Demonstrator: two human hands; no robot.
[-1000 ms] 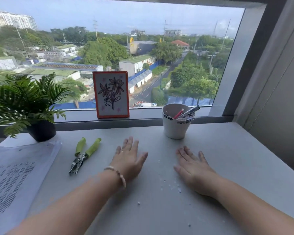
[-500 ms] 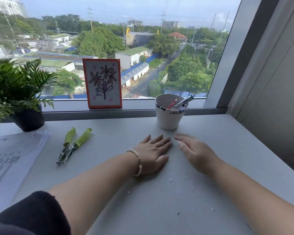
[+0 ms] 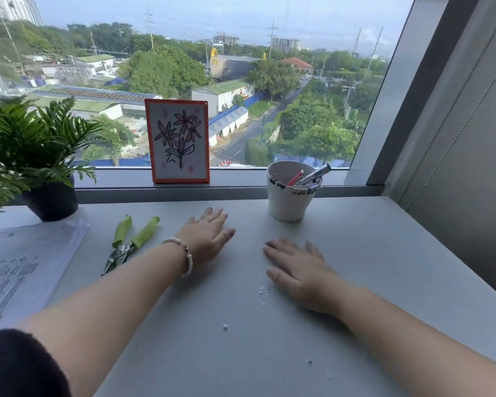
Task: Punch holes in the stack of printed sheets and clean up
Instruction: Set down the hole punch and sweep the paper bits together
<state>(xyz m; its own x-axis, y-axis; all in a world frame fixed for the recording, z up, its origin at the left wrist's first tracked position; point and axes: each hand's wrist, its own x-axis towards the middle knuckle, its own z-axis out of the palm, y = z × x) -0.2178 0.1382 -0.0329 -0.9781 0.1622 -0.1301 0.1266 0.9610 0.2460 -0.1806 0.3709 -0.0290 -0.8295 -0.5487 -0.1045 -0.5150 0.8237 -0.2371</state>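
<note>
The grey desk [image 3: 384, 267] fills the lower frame. The stack of printed sheets [image 3: 20, 270] lies at far left. Both hands lie flat at centre with fingers straight, left hand [image 3: 206, 239] and right hand [image 3: 298, 270] apart. The green-handled hole punch [image 3: 129, 242] lies left of them. Paper dots [image 3: 262, 292] lie just beside the right hand.
</note>
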